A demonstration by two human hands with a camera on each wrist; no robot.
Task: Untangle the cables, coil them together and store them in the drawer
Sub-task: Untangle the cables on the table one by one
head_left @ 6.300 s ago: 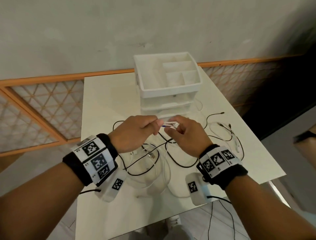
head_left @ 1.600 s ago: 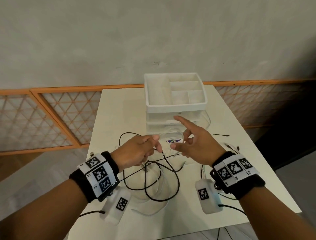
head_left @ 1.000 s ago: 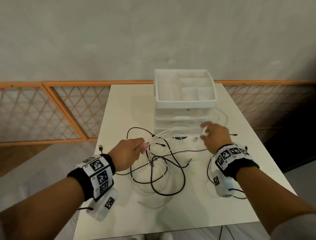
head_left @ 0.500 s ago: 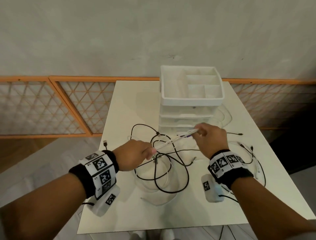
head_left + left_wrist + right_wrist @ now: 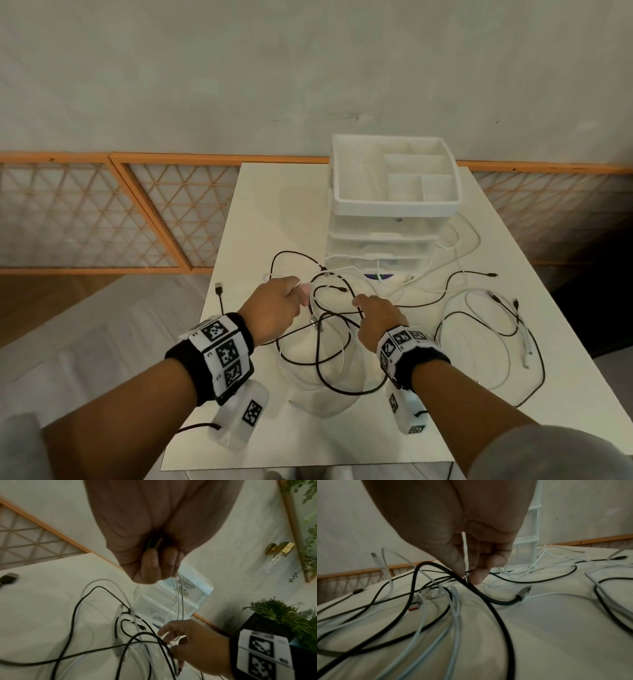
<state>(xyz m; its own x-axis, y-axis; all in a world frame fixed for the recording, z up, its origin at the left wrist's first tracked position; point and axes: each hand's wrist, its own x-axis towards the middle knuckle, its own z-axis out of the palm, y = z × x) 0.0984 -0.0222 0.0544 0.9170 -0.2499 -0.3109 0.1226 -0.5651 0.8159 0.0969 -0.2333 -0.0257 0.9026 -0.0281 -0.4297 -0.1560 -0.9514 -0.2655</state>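
Note:
Black and white cables (image 5: 329, 346) lie tangled on the white table (image 5: 274, 212), in front of the white drawer unit (image 5: 394, 205). My left hand (image 5: 284, 303) hovers over the left side of the tangle. Its curled fingers (image 5: 154, 566) grip thin white cable strands (image 5: 178, 599) that hang down towards the other hand. My right hand (image 5: 375, 313) is close beside it, low over the tangle. It pinches a thin white cable (image 5: 465, 550) between thumb and fingers (image 5: 477, 574), right next to a thick black cable (image 5: 488, 605). The drawers look closed.
More black and white cable loops (image 5: 496, 329) lie on the right side of the table. A white cable (image 5: 469, 240) curls beside the drawer unit. A black USB plug (image 5: 219, 289) sits at the left table edge. An orange lattice railing (image 5: 154, 212) runs behind.
My right hand has come back from near the drawer front, down and left into the tangle close to my left hand. The white cable between the hands is no longer stretched out.

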